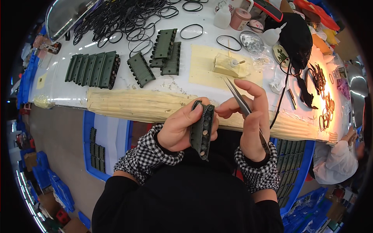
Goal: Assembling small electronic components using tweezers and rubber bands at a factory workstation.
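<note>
Left hand grips a ridged green block, right hand pointed metal tweezers.

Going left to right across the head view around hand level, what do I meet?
Left blue tray, left checkered cuff, held green track piece, metal tweezers, right blue tray, co-worker's white sleeve.

Labels, numbers, signs — none can be read.
</note>
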Available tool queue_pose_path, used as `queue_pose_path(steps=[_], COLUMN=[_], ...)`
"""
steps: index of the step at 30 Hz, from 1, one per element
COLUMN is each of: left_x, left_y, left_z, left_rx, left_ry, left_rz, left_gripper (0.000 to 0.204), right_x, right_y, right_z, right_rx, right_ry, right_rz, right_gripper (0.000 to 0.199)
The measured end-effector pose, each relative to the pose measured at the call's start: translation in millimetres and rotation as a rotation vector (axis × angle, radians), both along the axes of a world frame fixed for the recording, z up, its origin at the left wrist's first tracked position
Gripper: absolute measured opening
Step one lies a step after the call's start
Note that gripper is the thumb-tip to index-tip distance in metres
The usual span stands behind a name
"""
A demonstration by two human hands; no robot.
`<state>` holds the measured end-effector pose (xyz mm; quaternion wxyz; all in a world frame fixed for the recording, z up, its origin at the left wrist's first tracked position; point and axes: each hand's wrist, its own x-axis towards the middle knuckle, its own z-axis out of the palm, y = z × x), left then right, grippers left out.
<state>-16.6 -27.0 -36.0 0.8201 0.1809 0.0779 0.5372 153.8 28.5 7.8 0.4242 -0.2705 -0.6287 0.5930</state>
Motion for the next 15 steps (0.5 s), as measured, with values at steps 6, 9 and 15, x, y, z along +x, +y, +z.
queue_pose_path(steps=[6, 9, 15], left_x=[-1.2, -1.6, -2.0], left_y=[3.7, 3.3, 1.9], left_z=[-5.8, -6.9, -6.8], left_rx=[0.047, 0.049, 0.04], left_ry=[-0.069, -0.05, -0.02], left_rz=[-0.076, -0.101, -0.087], left_gripper=[0.025, 0.025, 0.027], right_x=[10.4, 7.4, 7.7], right_y=[5.8, -0.1, 3.3], right_z=[-0.1, 1.2, 0.3], right_rx=[0.232, 0.089, 0.155], right_ry=[-0.033, 0.04, 0.006], right_rz=[-0.007, -0.032, 0.004], right_gripper=[0.018, 0.012, 0.014])
